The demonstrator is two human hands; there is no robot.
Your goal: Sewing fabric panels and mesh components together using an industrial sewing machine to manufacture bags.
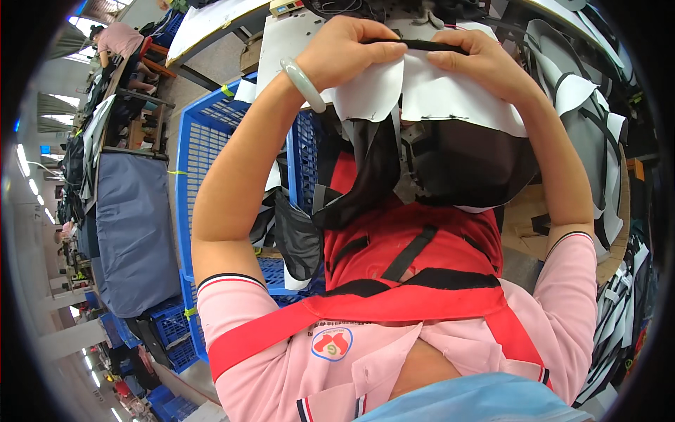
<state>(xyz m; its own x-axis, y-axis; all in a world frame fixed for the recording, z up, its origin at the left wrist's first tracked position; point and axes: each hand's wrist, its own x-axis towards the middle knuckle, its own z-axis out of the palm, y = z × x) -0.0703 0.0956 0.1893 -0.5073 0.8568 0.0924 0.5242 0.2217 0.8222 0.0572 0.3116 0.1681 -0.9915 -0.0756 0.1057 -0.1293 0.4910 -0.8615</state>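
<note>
White fabric piece pinched along its black trim, both hands up at the sewing table

White fabric piece (422, 88) with a black panel hanging under it is held up at the near edge of the sewing table (285, 35), straight ahead of the person. Left hand (348, 53) is clenched on the top left of the piece, thumb and fingers pressing the black trim (422, 45) that runs along its upper edge; pale green bangle (304, 84) sits on that wrist. Right hand (481, 60) grasps the top right of the same piece, fingertips pinching the trim just beside the left hand's. Both grips closed on the fabric, hands near each other, almost touching at the trim.

Step in hand, by my read: folding or lining up the trim over the white edge before it goes on. Next move likely calls for keeping the edge even and taut between both hands, no slack at the middle.

Blue crate (204, 141) stands left of the table, holding dark and white cut pieces. Stack of grey and white cut pieces (590, 126) lies right of the table. Red apron (415, 267) is below the table edge, in the lap. Another person (119, 42) works far left of the table
</note>
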